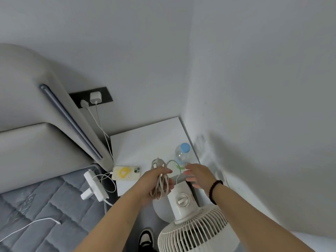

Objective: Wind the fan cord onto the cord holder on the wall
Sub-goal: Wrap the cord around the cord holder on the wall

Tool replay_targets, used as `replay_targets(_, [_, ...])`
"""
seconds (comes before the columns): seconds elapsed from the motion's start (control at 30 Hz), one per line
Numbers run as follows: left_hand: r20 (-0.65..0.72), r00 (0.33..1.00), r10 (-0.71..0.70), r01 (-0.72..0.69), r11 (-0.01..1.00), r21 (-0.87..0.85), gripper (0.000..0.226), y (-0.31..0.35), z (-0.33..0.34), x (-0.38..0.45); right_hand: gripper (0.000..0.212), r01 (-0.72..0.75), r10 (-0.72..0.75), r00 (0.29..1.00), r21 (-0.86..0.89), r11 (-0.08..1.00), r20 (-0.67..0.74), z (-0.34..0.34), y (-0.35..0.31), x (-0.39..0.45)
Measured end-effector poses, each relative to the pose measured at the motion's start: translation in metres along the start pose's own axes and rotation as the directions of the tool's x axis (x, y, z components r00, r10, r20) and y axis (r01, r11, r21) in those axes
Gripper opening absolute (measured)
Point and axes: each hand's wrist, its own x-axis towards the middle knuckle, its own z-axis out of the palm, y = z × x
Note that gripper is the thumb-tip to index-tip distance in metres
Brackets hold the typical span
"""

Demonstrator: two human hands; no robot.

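Nearest us, our left hand [157, 180] grips the coiled fan cord [160, 180] above the nightstand's [145, 142] front edge; our right hand [197, 176] hovers, fingers spread, beside the fan [183, 200]. We judge winding nearly done; next, hooking the bundle, though no holder shows.

Phone [126, 172] and bottle [182, 153] on nightstand [145, 142]

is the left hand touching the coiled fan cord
Touching. The head view shows the left hand with fingers curled round the coiled fan cord, gripping the bundle above the fan.
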Motion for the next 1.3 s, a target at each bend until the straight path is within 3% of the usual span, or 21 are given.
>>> replay_targets(0.23, [0.063,0.988,0.140,-0.148,0.977,0.154,0.019,0.027,0.021,0.004,0.033,0.095,-0.104,0.993,0.175,0.980,0.046,0.006,-0.011,-0.024])
replay_targets(0.4, [0.191,0.963,0.191,-0.240,0.930,0.278,0.038,0.043,0.035,0.018,0.030,0.147,-0.173,0.984,0.325,0.934,0.052,0.012,-0.023,-0.039])
replay_targets(0.6, [0.297,0.903,0.311,-0.420,0.782,0.460,0.038,0.055,0.050,0.023,0.080,0.092,-0.134,0.989,0.438,0.894,0.065,0.015,-0.039,-0.038])
replay_targets(0.67, [0.309,0.903,0.300,-0.415,0.796,0.441,0.045,0.056,0.053,0.027,0.068,0.108,-0.152,0.986,0.440,0.891,0.067,0.020,-0.040,-0.037])
replay_targets(0.77, [0.340,0.929,0.148,-0.260,0.914,0.312,0.049,0.052,0.061,0.032,0.064,0.122,-0.148,0.989,0.489,0.864,0.014,0.029,-0.039,-0.032])
replay_targets(0.83, [0.415,0.899,0.138,-0.257,0.935,0.244,0.051,0.046,0.068,0.035,0.063,0.163,-0.166,0.985,0.469,0.868,-0.036,0.032,-0.038,-0.026])
replay_targets(1.0, [0.445,0.878,0.174,-0.261,0.955,0.142,0.057,0.038,0.060,0.064,0.053,0.246,-0.212,0.966,0.269,0.931,-0.150,0.030,-0.037,-0.012])
replay_targets(1.1, [0.480,0.853,0.203,-0.282,0.954,0.098,0.053,0.044,0.038,0.090,0.033,0.291,-0.276,0.954,0.146,0.945,-0.114,0.019,-0.033,-0.006])
replay_targets(1.17, [0.551,0.802,0.232,-0.326,0.942,0.077,0.047,0.047,0.026,0.101,0.024,0.353,-0.348,0.933,0.048,0.934,-0.093,0.010,-0.028,-0.004])
replay_targets(1.3, [0.592,0.762,0.263,-0.364,0.930,0.055,0.049,0.049,0.016,0.118,0.028,0.422,-0.440,0.881,-0.134,0.897,-0.174,-0.001,-0.022,0.001])
